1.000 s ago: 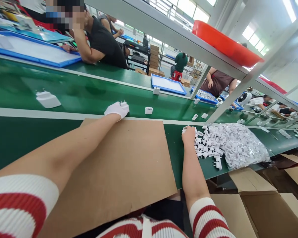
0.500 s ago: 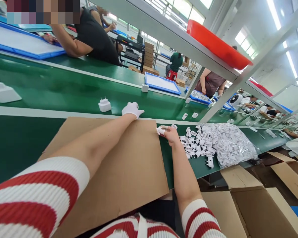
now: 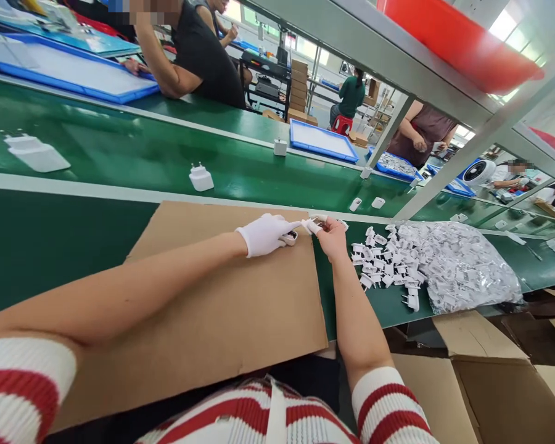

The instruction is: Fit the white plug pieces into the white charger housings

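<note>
My left hand [image 3: 264, 235], in a white glove, is closed on a white charger body [image 3: 291, 238] whose open end faces me. Close beside it, my right hand [image 3: 332, 239], with white covers on its fingertips, pinches a small white plug piece [image 3: 310, 226] with metal pins. The fingertips of both hands nearly meet; whether the two parts touch, I cannot tell. Under the hands lies a brown cardboard sheet [image 3: 231, 296]. To the right, loose white plug pieces [image 3: 386, 262] are heaped on the green table beside a clear plastic bag [image 3: 472, 265] full of them.
White chargers [image 3: 200, 177] stand on the green conveyor belt [image 3: 143, 163] beyond the cardboard. A slanted metal post [image 3: 448, 166] and shelf with a red tray [image 3: 462, 49] rise at right. Open cardboard boxes [image 3: 499, 388] sit lower right. Co-workers sit across the line.
My left hand has come back from the conveyor's edge towards my right hand, now with a charger body in it. The right hand stays near the cardboard's right edge. The view has shifted.
</note>
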A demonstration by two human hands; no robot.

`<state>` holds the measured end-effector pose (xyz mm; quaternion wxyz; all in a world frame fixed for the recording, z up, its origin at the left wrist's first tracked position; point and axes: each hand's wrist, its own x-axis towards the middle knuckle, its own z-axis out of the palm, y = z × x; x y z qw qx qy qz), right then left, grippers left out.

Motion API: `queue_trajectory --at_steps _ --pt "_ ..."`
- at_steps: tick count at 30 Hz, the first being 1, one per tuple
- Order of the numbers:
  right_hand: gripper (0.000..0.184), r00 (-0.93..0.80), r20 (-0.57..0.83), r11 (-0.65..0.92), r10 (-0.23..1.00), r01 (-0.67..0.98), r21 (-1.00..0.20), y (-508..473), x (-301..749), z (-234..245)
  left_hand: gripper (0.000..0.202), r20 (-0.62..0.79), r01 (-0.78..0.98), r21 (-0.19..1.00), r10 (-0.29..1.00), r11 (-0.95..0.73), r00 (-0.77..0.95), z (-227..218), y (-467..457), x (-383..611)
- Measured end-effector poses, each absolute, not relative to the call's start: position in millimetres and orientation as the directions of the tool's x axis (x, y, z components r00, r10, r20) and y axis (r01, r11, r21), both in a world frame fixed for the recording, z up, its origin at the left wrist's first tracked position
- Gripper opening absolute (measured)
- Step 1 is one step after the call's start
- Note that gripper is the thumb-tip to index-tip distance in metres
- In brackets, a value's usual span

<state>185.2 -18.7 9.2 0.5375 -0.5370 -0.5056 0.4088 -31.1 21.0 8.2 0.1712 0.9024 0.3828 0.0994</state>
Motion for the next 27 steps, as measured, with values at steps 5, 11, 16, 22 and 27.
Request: queue_trajectory --at_steps 5,11,16,22,27 --pt "0.028 0.062 0.164 0.153 0.984 0.162 -0.975 -28 176 13 0.047 0.103 0.648 0.612 0.859 -0.453 0.502 -5 6 -29" --pt "0.024 0.094 0.355 0.260 0.930 0.514 -0.817 -31 177 11 0.044 -0.007 0.583 0.791 0.950 -0.186 0.312 -20 -2 -22" --pt "0.028 0.013 0.396 0.329 0.918 0.533 -0.780 -34 169 7 0.041 0.001 0.565 0.804 0.951 -0.185 0.309 -23 -2 -21" --pt "0.038 -0.229 0.366 0.411 0.902 0.711 -0.570 -37 160 7 0.036 0.056 0.545 0.802 0.939 -0.245 0.339 -24 0 -20" --pt "0.040 -0.250 0.378 0.427 0.892 0.740 -0.519 -36 159 6 0.038 0.034 0.557 0.796 0.937 -0.236 0.348 -23 0 -21"
